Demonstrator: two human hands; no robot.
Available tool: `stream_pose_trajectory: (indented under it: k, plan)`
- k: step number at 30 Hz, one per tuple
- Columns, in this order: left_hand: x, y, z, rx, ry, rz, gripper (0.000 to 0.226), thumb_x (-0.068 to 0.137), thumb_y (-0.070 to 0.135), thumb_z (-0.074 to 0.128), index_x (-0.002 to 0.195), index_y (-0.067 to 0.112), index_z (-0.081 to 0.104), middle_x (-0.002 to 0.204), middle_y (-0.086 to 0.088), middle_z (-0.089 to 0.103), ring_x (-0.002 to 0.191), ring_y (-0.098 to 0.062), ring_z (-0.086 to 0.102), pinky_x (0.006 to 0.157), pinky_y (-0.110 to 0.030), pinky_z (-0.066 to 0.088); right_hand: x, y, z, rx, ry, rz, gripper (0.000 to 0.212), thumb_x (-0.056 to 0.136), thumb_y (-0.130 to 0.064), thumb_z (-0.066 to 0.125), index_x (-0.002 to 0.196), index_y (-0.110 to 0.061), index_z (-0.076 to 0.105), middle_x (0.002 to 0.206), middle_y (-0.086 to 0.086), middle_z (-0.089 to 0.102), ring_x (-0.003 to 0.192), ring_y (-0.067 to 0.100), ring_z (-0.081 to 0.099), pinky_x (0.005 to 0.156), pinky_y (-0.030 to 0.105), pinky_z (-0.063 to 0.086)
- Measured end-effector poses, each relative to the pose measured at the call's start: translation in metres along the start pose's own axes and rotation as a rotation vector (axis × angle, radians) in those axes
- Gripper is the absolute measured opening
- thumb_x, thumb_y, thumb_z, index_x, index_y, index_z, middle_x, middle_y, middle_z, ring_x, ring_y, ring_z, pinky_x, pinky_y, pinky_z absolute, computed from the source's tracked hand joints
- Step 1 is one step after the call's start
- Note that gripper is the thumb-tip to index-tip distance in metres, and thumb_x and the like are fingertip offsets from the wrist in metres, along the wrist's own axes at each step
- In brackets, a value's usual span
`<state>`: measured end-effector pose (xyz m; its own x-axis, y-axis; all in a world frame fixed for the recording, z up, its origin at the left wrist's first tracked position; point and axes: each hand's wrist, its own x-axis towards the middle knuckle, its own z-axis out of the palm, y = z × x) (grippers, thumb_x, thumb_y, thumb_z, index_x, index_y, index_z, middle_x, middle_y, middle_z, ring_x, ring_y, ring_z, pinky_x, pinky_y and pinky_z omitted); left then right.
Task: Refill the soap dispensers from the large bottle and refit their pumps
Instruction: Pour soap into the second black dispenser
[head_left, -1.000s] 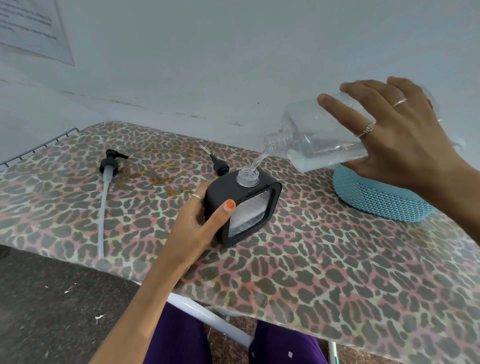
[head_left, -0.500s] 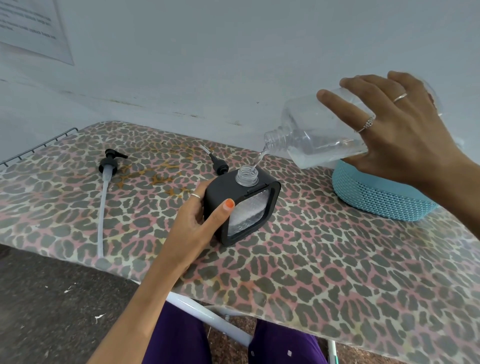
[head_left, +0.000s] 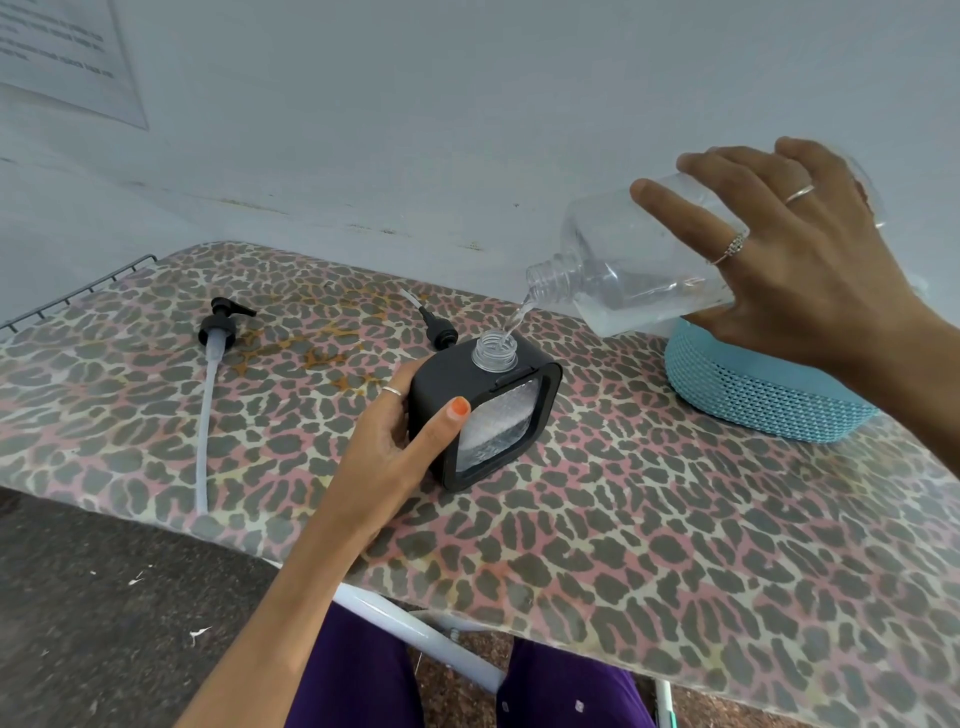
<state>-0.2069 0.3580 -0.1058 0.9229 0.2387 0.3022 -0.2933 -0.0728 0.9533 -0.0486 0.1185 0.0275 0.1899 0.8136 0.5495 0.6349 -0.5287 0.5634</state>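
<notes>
Head view, near to far: the left hand (head_left: 387, 447) grips the square black soap dispenser (head_left: 480, 415) at frame centre. Behind, upper right, the right hand (head_left: 800, 260) grips the tilted clear plastic bottle (head_left: 628, 265). The thin stream could miss the narrow neck or overflow if tilted further.

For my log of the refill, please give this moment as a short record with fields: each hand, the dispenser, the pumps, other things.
left hand: grips black dispenser on the board
right hand: holds clear bottle tilted, pouring
stream: falls into the dispenser's open neck
long-tube pump: lies on board, left
short pump: lies behind dispenser
teal basket: right, under the bottle
surface: leopard-print board
</notes>
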Motion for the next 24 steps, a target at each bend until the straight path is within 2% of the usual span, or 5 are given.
stream_pose_trajectory:
  k: [10, 14, 20, 24]
  plan:
    - [0.0000, -0.0020, -0.0007, -0.001, 0.001, -0.002, 0.043, 0.079, 0.048, 0.058, 0.119, 0.034, 0.055, 0.112, 0.015, 0.069, 0.107, -0.007, 0.065, 0.085, -0.025, 0.054, 0.0023, -0.0020, -0.0012, -0.021, 0.018, -0.013, 0.076, 0.078, -0.026, 0.072, 0.145, -0.015, 0.036, 0.134, 0.028, 0.048, 0.121, 0.044, 0.047, 0.098, 0.062, 0.033]
    - [0.0000, -0.0021, -0.0009, -0.002, -0.005, -0.003, 0.042, 0.079, 0.048, 0.058, 0.119, 0.034, 0.055, 0.112, 0.015, 0.069, 0.106, -0.007, 0.065, 0.084, -0.023, 0.054, 0.0032, -0.0009, -0.0011, -0.024, 0.027, -0.039, 0.060, 0.091, -0.035, 0.051, 0.146, -0.016, 0.034, 0.134, 0.028, 0.047, 0.121, 0.044, 0.047, 0.097, 0.062, 0.033]
    - [0.0002, -0.0031, -0.0012, 0.021, 0.002, 0.003, 0.045, 0.079, 0.050, 0.057, 0.120, 0.033, 0.054, 0.113, 0.016, 0.068, 0.107, -0.005, 0.064, 0.085, -0.022, 0.053, 0.0034, -0.0002, -0.0009, -0.050, -0.003, -0.044, 0.058, 0.094, -0.041, 0.037, 0.146, -0.016, 0.033, 0.135, 0.028, 0.047, 0.121, 0.044, 0.047, 0.097, 0.062, 0.033]
    - [-0.0004, -0.0035, -0.0018, 0.028, -0.001, 0.000, 0.044, 0.080, 0.050, 0.057, 0.121, 0.034, 0.054, 0.113, 0.014, 0.068, 0.108, -0.008, 0.064, 0.089, -0.030, 0.054, 0.0030, 0.0010, -0.0012, -0.051, -0.013, -0.051, 0.057, 0.099, -0.047, 0.023, 0.146, -0.017, 0.031, 0.135, 0.028, 0.047, 0.121, 0.043, 0.047, 0.097, 0.062, 0.033]
